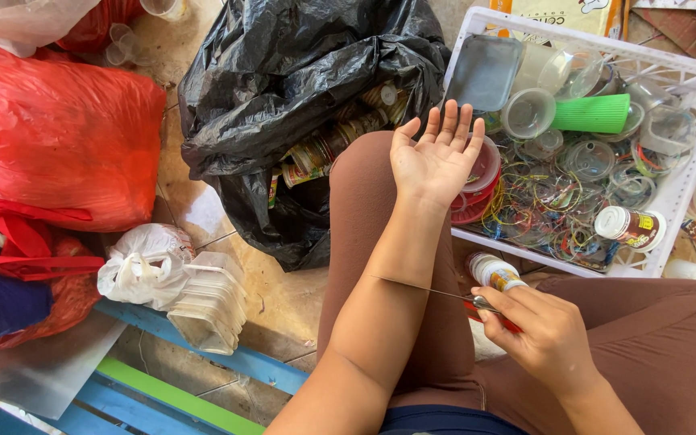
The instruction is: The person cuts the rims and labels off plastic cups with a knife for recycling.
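So the right hand (545, 334) is pinching a pair of scissors (453, 296) by the red handle, fingers curled tight around it. The thin metal blades look shut and run nearly flat, long axis going left to right across the view, tip pointing toward the left forearm and touching its skin about midway up. The left hand (437, 157) is empty, palm up, fingers spread loosely and pointing away from the body, hovering over the near-left corner of the white plastic crate (678, 189).

That crate has lattice walls and is packed with clear round plastic cups and lids, a tangle of thin coloured rubber bands, a ribbed green tube (594, 113) lying sideways, and a small white bottle (628, 226) with a brown label. Another small bottle (493, 271) stands just in front of the crate, near the scissors.

Left of the crate sits a crinkly black rubbish bag (283, 72), open and full of small labelled cups. Further left of that: a glossy red plastic bag (58, 137), a knotted white bag (142, 266), and a stack of clear square trays (209, 304).
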